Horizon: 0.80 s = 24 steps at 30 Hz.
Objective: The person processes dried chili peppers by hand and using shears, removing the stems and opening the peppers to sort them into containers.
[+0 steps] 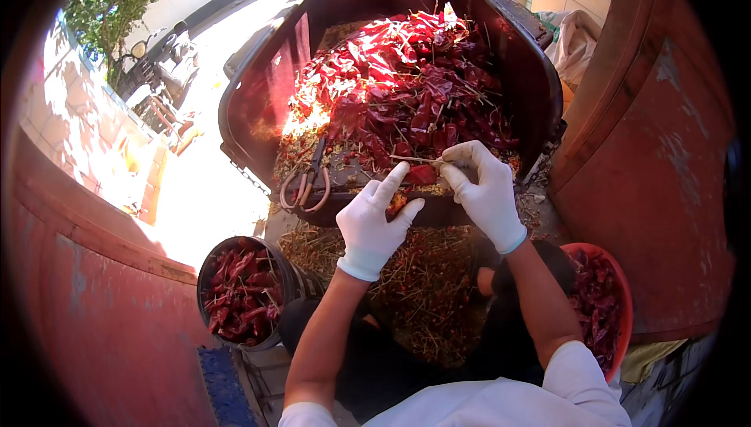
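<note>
My right hand (482,195), in a white glove, pinches a thin dry stem (413,159) between thumb and fingertips. The stem points left, its far end by the index fingertip of my left hand (375,222), also gloved in white. My left index finger and thumb are spread. An orange-red piece of dried chili (397,202) shows between them; whether the curled fingers hold it is hidden. Just beyond both hands, a heap of dried red chilies (405,75) lies in a dark red metal cart bed (252,98). A flat red chili piece (422,175) sits near the bed's front edge.
Scissors (308,178) with looped handles rest on the bed's front left edge. A dark bucket (205,309) of chilies stands left, a red basin (625,309) of chilies right. Stems and scraps (428,304) cover the ground between my legs. Red metal door panels (639,192) flank me.
</note>
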Each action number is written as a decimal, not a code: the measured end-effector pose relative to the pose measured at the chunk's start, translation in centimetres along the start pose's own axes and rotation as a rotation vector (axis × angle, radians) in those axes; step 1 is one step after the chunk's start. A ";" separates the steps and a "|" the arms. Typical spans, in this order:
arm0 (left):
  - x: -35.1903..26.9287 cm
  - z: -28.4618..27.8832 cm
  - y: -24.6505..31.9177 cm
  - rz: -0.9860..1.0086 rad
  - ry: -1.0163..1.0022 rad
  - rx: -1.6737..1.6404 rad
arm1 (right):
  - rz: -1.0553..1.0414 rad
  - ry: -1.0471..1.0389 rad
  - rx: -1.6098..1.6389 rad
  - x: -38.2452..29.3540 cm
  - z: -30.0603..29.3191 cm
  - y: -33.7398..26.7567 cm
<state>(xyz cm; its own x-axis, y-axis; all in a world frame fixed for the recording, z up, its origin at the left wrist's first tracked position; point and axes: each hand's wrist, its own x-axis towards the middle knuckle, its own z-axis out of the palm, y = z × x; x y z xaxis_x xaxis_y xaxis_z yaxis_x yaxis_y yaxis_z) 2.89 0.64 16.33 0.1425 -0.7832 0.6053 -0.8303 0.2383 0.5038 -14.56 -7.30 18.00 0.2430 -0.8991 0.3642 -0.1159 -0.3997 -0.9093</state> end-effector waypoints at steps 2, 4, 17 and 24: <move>-0.3 0.3 -0.4 0.039 -0.028 0.054 | 0.215 -0.062 0.216 -1.1 0.8 -1.8; -0.3 0.6 -0.4 0.065 -0.028 0.074 | 0.231 -0.096 0.215 -1.4 1.2 -1.7; -1.1 1.4 -1.9 -0.257 -0.169 -0.512 | 0.175 -0.140 0.239 -2.0 2.1 -0.7; -1.1 0.7 -1.5 -0.076 -0.169 -0.147 | 0.069 -0.084 0.103 -2.6 3.2 0.8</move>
<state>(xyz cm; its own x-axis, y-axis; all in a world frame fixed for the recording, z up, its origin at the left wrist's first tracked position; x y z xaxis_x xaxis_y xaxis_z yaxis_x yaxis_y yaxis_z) 3.63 0.71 14.48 0.0995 -0.8840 0.4568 -0.7313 0.2463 0.6360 -12.26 -4.70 15.65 0.3177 -0.9040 0.2862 -0.0371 -0.3135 -0.9489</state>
